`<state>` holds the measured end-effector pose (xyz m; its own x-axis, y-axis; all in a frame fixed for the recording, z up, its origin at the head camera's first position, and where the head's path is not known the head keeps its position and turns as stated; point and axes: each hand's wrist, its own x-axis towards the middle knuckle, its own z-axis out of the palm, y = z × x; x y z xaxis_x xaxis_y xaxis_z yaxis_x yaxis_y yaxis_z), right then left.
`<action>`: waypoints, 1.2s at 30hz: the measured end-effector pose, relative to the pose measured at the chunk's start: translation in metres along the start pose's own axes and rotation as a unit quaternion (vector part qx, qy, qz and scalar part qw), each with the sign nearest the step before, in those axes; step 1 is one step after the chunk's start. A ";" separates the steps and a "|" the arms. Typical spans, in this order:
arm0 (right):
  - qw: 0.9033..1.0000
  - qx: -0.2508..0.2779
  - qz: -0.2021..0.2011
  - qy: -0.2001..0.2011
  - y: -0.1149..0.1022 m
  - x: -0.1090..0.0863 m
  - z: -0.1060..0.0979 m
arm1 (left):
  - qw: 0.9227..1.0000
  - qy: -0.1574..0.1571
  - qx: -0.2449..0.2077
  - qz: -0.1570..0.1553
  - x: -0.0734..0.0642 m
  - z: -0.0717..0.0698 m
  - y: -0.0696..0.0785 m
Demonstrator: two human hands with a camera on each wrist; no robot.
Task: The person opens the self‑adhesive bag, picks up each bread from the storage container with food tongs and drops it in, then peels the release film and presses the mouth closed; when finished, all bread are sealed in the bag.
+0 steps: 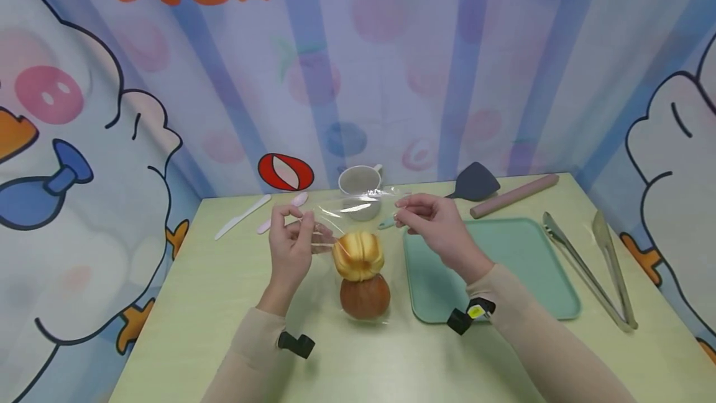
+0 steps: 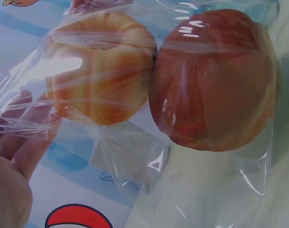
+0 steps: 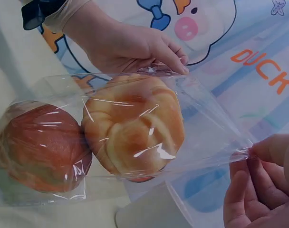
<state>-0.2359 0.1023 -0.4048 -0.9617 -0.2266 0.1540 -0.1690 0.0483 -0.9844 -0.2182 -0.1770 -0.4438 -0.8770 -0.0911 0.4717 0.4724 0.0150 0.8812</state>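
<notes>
A clear plastic bag point(image 3: 206, 111) holds a golden segmented bun point(image 1: 358, 257) and a brown round bun point(image 1: 365, 297), one beyond the other. My left hand point(image 1: 292, 241) pinches the bag's left side, beside the golden bun. At the opposite corner of the bag's far end, my right hand point(image 1: 442, 232) pinches the film between thumb and index finger. The film stretches between both hands, as the right wrist view shows. Both buns press close together inside, the brown one nearer my body.
A green tray point(image 1: 503, 272) lies to the right, with metal tongs point(image 1: 587, 278) beyond it. Along the back are a white mug point(image 1: 360, 180), a dark spatula point(image 1: 475, 182) and a rolling pin point(image 1: 514, 196). A white knife point(image 1: 243, 216) and a pink spoon point(image 1: 300, 199) lie back left.
</notes>
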 end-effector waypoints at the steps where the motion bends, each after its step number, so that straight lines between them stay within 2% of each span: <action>1: 1.000 -0.002 0.001 -0.006 0.002 0.000 0.001 | 1.000 0.004 -0.003 -0.012 -0.001 -0.001 -0.001; 5: 0.999 -0.024 -0.026 -0.017 0.010 0.000 0.006 | 0.998 0.017 -0.015 -0.051 -0.006 -0.005 -0.007; 9: 0.997 -0.031 -0.066 -0.021 0.014 0.000 0.010 | 0.998 0.018 -0.024 -0.057 -0.009 -0.009 -0.011; 12: 0.996 -0.017 -0.083 -0.026 0.017 0.001 0.012 | 0.999 0.009 -0.025 -0.040 -0.009 -0.012 -0.014; 15: 0.996 -0.003 -0.089 -0.030 0.016 0.000 0.014 | 1.000 0.004 -0.018 -0.010 -0.008 -0.013 -0.014; 20: 0.995 -0.008 -0.097 -0.031 0.014 0.001 0.017 | 0.998 0.018 0.019 0.054 -0.001 -0.013 -0.012; 22: 0.995 -0.012 -0.096 -0.029 0.014 0.001 0.017 | 0.997 0.020 0.031 0.069 0.001 -0.011 -0.010; 26: 0.996 -0.009 -0.080 -0.025 0.013 0.001 0.019 | 0.996 0.018 0.047 0.075 0.004 -0.007 -0.008; 31: 0.998 -0.014 -0.055 -0.026 0.014 0.001 0.022 | 0.995 0.029 0.042 0.088 0.004 -0.005 -0.004; 36: 0.997 -0.027 -0.067 0.004 0.016 0.000 0.022 | 0.993 0.046 0.048 0.094 0.003 -0.006 -0.003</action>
<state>-0.2342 0.0817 -0.4226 -0.9317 -0.2265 0.2840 -0.3065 0.0704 -0.9493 -0.2216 -0.1830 -0.4451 -0.7606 -0.1676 0.6272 0.6127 0.1339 0.7789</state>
